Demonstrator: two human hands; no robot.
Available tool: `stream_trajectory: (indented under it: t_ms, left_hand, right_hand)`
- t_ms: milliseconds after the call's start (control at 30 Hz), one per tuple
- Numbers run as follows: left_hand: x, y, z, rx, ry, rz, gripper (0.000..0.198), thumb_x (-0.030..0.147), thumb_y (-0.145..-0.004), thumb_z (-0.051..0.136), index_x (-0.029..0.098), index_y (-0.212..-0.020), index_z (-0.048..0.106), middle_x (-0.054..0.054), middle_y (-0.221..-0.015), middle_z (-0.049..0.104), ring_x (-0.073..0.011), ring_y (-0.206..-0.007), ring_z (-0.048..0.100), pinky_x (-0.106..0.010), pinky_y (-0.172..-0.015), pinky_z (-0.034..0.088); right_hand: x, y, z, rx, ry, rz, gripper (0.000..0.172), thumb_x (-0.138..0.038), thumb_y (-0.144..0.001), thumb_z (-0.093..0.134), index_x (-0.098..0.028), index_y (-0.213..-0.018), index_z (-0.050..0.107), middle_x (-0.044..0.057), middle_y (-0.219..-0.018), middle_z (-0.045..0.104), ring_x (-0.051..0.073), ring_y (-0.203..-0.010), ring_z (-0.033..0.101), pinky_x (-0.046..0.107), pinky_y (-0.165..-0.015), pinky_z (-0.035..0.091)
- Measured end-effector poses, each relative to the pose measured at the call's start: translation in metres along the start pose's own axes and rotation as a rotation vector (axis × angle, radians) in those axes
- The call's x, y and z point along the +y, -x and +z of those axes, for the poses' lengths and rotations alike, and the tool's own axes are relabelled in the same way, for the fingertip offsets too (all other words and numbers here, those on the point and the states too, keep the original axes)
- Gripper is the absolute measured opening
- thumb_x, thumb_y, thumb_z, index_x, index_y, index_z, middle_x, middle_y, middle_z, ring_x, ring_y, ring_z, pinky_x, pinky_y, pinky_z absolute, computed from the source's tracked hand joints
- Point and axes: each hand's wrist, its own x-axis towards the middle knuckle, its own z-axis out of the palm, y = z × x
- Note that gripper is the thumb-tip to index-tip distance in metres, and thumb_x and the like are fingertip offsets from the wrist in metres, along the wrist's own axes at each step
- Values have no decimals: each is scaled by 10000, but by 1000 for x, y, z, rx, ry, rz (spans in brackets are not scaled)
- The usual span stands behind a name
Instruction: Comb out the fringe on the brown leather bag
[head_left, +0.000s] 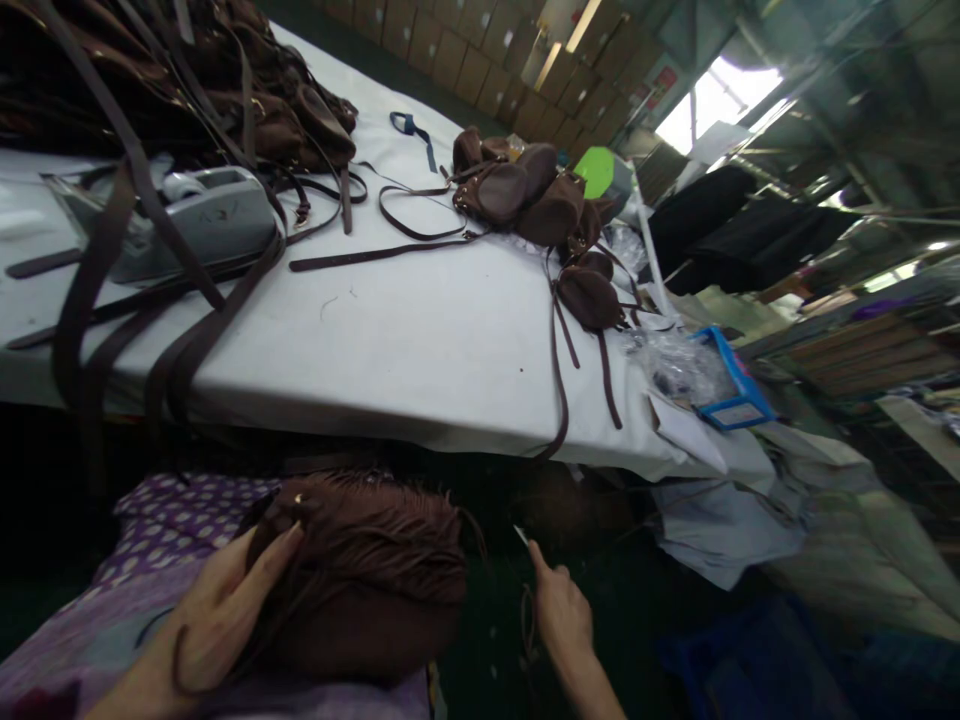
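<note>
A brown fringed bag [375, 580] rests on my lap, its strips hanging over the front. My left hand [225, 600] grips its left end, thumb on top near a small gold-coloured fitting. A thin brown cord lies across that wrist. To the right of the bag, apart from it, my right hand [564, 610] is closed with the index finger stretched forward. From that fingertip sticks out a small tool with a pale, blade-like tip [521, 536]; the rest of it is hidden in the hand. A thin brown strip [528, 620] dangles beside this hand.
Ahead is a white-covered table [420, 340]. Brown bags with straps [277, 110] are heaped at its left, around a grey tape dispenser [217, 215]. Small brown pouches [525, 195] lie farther right, near a blue bin [739, 385] and clear plastic [675, 365]. Cartons [450, 60] stand behind.
</note>
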Motion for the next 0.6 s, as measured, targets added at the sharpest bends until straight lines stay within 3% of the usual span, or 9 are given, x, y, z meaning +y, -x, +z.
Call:
stream_trajectory:
  t_ms: [100, 167, 267, 333, 433, 500, 600]
  left_hand:
    - [4, -1, 1, 49, 112, -50, 463, 582, -791, 587, 222, -1068, 676, -31, -1113, 695, -294, -1130, 583, -363, -1009, 454]
    - [6, -1, 6, 53, 164, -90, 473, 581, -804, 571, 211, -1085, 659, -38, -1123, 691, -289, -1127, 586, -367, -976, 485]
    - [4, 0, 11, 37, 84, -58, 496, 582, -806, 569, 194, -1104, 646, -50, -1146, 681, -288, -1155, 567, -376, -1038, 426]
    - [-2, 1, 10, 25, 27, -28, 489, 586, -798, 576, 203, -1090, 657, -44, -1125, 690, -292, -1150, 569, -375, -1062, 395]
    - [-14, -1, 2, 15, 12, -19, 463, 621, -736, 627, 213, -940, 706, -30, -982, 733, -296, -1055, 624, -345, -992, 468]
    - [-17, -2, -4, 42, 33, -19, 488, 650, -661, 680, 203, -855, 715, -20, -929, 741, -287, -1003, 647, -323, -968, 488]
    - [-5, 0, -8, 187, 94, -137, 562, 680, -620, 694, 200, -912, 706, 12, -918, 743, -252, -932, 672, -312, -915, 530]
  right_hand:
    - [11, 11, -15, 39, -387, 66, 484, -142, -901, 365, -243, -1359, 487, 46, -685, 624, 189, -533, 613, 248, -478, 418]
    - [-14, 30, -34, 162, -597, -85, 497, -199, -941, 326, -254, -1433, 372, 58, -807, 648, 185, -630, 628, 252, -555, 470]
    - [-69, 57, -53, 272, -511, -512, 582, -90, -894, 318, -289, -1440, 358, 62, -800, 611, 185, -655, 592, 264, -596, 469]
    - [-94, 63, -52, 289, -341, -588, 660, -18, -823, 336, -297, -1419, 397, 53, -744, 570, 186, -613, 556, 269, -565, 447]
    - [-92, 50, -33, 191, -167, -480, 747, 59, -756, 347, -297, -1409, 409, 36, -742, 544, 159, -599, 540, 235, -559, 427]
    - [-69, 33, -17, 65, -78, -314, 745, 77, -758, 372, -306, -1395, 432, 36, -763, 547, 153, -632, 563, 225, -587, 431]
    - [-22, 14, -1, -101, -15, -3, 666, 65, -773, 405, -261, -1343, 511, 55, -761, 565, 177, -649, 602, 245, -593, 446]
